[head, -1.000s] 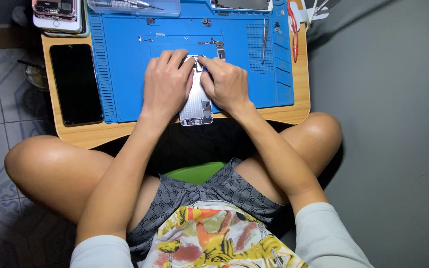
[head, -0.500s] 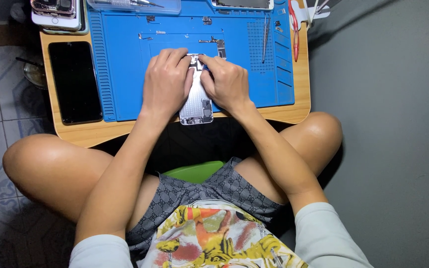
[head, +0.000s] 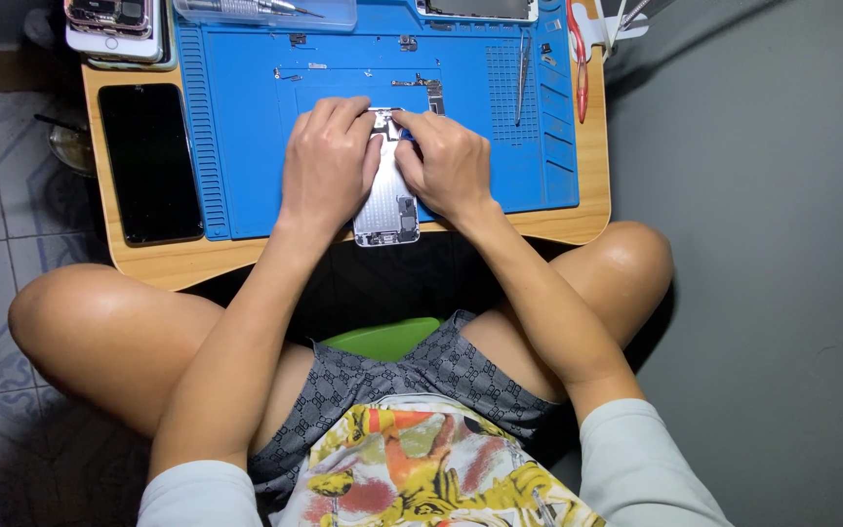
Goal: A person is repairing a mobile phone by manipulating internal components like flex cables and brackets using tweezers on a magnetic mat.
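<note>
1. Compared with half a second and a second ago, we see almost no shift: both hands stay over the same silver opened phone housing [head: 384, 200], which remains at the near edge of the blue repair mat [head: 246, 146], its lower end hanging slightly past the mat toward 6 o'clock. Our reading is that fine work at the housing's top end is going on, not a change of position.
2. Our left hand [head: 329, 161] lies on the housing's left side, fingers curled and pressed onto it, steadying it.
3. Our right hand [head: 449, 161] sits at 3 o'clock of the housing, fingertips pinched together at its top edge around 12 o'clock. We cannot tell whether they grip a small part or tool there; it is too small to see.
4. Counts: one opened housing under the hands; one dark phone [head: 150, 161] lying screen-up at 9 o'clock on the wooden table [head: 592, 210]; a stack of phones [head: 114, 24] at 10 o'clock, number unclear; one more device [head: 475, 8] cut off by the frame at 12 o'clock.
5. Tools: one clear tray of metal tools [head: 265, 10] at 11 o'clock, one slim metal tool [head: 522, 73] at 2 o'clock, one red-handled tool [head: 581, 68] beside it.
6. A few small loose parts [head: 431, 88] rest on the mat just beyond the hands.
</note>
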